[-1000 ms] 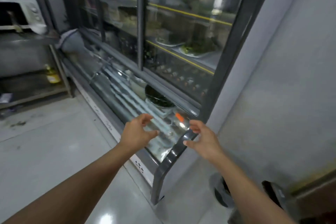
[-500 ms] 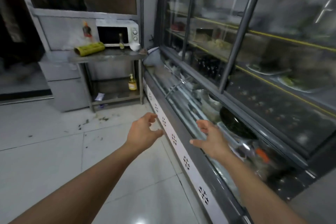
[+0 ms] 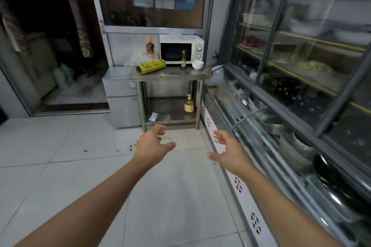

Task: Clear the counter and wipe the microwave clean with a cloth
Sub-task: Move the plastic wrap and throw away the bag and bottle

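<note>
Head view: left hand (image 3: 149, 147), right hand (image 3: 230, 152) loosely spread, empty; microwave (image 3: 181, 49) well ahead, seemingly shut.

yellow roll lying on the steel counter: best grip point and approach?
Probably mid-body, from above. The yellow roll of wrap lies on its side across the stainless steel counter, its open end facing front-left, with bare surface in front. A hand coming down can curl round the cylinder. Both the left hand and right hand are empty and far away.

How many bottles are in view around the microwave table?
3: a red-capped sauce bottle left of the microwave, a small dark bottle in front of its door, a yellow pump bottle on the lower shelf. Others may be hidden.
</note>
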Motion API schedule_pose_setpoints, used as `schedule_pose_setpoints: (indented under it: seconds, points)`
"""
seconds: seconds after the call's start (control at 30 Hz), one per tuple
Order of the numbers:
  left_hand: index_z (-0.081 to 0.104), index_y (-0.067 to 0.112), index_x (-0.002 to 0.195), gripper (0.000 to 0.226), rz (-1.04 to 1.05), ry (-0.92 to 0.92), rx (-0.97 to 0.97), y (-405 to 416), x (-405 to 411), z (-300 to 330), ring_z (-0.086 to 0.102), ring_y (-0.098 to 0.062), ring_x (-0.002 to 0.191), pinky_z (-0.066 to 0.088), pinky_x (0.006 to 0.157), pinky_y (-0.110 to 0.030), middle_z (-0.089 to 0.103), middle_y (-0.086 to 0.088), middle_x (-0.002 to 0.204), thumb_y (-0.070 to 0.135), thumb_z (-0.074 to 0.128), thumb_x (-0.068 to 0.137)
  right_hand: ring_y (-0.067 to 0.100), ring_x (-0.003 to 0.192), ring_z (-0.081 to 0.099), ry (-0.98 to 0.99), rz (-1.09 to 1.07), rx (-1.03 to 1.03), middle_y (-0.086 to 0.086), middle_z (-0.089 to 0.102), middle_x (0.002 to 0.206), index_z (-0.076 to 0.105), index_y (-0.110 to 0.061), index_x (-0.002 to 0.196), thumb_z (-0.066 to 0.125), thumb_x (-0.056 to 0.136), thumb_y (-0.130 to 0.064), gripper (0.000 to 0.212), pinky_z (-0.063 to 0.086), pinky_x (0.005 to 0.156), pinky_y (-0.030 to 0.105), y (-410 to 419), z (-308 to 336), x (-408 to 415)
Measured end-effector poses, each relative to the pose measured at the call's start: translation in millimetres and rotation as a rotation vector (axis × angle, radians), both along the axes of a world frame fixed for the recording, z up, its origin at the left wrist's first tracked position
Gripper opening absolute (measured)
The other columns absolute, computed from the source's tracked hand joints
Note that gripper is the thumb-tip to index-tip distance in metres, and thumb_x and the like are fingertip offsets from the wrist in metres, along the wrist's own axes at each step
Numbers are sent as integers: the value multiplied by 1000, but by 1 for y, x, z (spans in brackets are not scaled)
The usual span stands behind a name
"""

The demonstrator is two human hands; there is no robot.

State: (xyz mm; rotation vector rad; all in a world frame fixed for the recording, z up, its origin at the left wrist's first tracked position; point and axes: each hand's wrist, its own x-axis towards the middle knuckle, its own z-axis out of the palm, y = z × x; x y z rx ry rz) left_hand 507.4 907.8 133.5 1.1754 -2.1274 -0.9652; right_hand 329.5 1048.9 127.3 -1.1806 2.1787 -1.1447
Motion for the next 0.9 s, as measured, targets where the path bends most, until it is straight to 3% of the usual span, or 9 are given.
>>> schedule_pose_setpoints:
  seconds: [0.3,0.4,0.53,0.83,0.9]
  points:
    - [51,21,124,54,141,48,12,-128,-72,6,54,-11,94,52,79,-29,60,1,118,27,75,76,3,121,41,29,138,-8,-8,45,138,39,-30,137,76,76,-21,71,33,92,23,-153,13,-98]
    - [52,22,124,54,184,46,-5,-165,-93,11,57,-7,87,48,71,-19,61,3,115,26,75,76,2,120,42,41,177,-8,-10,46,138,39,-31,136,77,75,-23,73,33,93,23,-201,19,-126]
    - [51,22,126,56,226,45,-14,-210,-115,14,57,-10,94,48,82,-25,60,4,117,27,75,75,2,120,44,0,210,-31,-11,48,137,41,-29,135,78,73,-20,73,37,98,25,-258,21,-151]
    - [51,24,127,60,242,49,-9,-331,-145,9,57,-11,98,47,81,-25,61,6,114,31,77,73,8,120,46,-28,211,-43,-8,48,135,41,-26,135,78,72,-17,74,48,92,38,-381,15,-182]
    - [51,22,127,60,227,55,-3,-368,-150,10,57,-13,98,47,83,-26,62,3,115,29,76,73,7,119,47,-5,206,-42,-11,47,135,39,-28,136,78,72,-20,76,46,92,34,-414,17,-186]
